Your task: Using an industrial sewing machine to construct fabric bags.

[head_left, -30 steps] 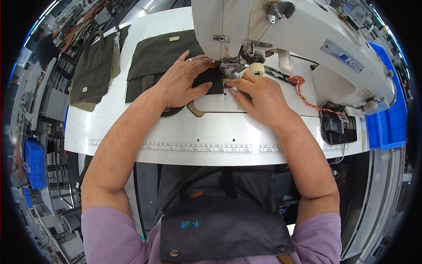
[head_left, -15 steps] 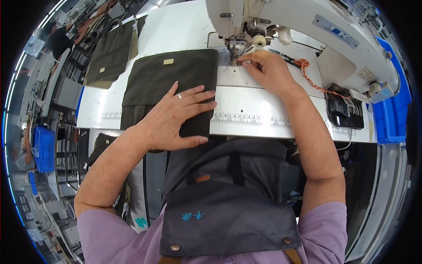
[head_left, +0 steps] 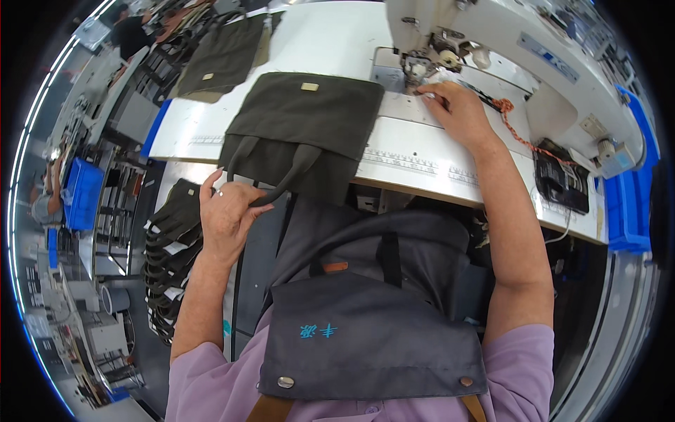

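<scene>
A dark olive fabric bag panel (head_left: 302,112) lies on the white sewing table, its lower part hanging over the front edge. It has a small pale label near its top and two strap handles. My left hand (head_left: 230,214) is at the lower left of the panel, thumb and fingers closed round one strap handle (head_left: 294,171). My right hand (head_left: 457,112) is beside the needle area of the white sewing machine (head_left: 485,28). Its thumb and forefinger are pinched together; what they hold, if anything, is too small to make out.
More olive panels (head_left: 219,60) lie at the table's far left. A bundle of olive pieces (head_left: 169,246) hangs below the table at left. An orange cord (head_left: 517,130) runs to a black phone-like object (head_left: 561,179) at right. Blue bins (head_left: 627,211) stand beyond the table's right end.
My left hand has moved off the panel's face, down and left, and taken hold of a handle. The panel now lies tilted with its handles showing. My right hand stays by the needle.
</scene>
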Motion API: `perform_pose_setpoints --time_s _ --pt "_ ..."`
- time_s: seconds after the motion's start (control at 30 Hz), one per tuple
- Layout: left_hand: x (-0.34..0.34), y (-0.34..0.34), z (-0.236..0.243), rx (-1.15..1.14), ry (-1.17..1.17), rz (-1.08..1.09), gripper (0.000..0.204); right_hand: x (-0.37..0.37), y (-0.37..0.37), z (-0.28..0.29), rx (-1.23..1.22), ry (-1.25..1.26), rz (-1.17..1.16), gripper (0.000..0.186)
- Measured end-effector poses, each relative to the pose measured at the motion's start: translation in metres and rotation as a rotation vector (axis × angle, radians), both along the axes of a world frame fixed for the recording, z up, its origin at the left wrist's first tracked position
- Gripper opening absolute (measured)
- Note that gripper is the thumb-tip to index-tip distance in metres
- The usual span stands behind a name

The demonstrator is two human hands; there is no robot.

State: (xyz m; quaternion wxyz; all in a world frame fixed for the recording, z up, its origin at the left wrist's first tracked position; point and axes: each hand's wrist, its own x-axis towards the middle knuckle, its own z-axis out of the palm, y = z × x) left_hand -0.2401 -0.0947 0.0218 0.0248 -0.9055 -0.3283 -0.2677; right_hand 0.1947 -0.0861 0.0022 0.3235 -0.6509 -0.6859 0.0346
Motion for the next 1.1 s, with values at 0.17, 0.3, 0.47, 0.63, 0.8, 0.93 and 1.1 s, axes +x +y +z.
perform_pose_setpoints --time_s 0.17,0.3,0.47,0.63,0.8,0.93,1.1 --pt "-0.036 -0.009 0.048 0.011 -0.497 0.231 0.027 0.006 0.0 -0.005 0.055 -0.006 0.014 0.023" --pt "-0.069 -0.011 0.079 -0.226 -1.086 0.173 0.037 0.008 -0.004 -0.008 0.09 0.005 0.034 0.022" --pt "-0.097 -0.035 0.071 -0.582 -1.455 0.368 0.031 0.008 -0.003 -0.008 0.06 0.043 0.004 0.022" --pt "-0.109 -0.051 0.051 -0.655 -1.466 0.324 0.04 0.013 -0.001 -0.014 0.091 0.05 0.027 0.022" --pt "-0.125 -0.056 0.044 -0.641 -1.473 0.355 0.041 0.013 -0.002 -0.009 0.075 0.064 0.049 0.023" --pt "-0.146 -0.056 0.033 -0.626 -1.501 0.42 0.039 0.018 0.002 -0.013 0.063 0.057 0.062 0.023" --pt "-0.206 -0.061 -0.009 -0.8 -1.551 0.6 0.034 0.021 0.004 -0.016 0.059 0.052 0.071 0.022"
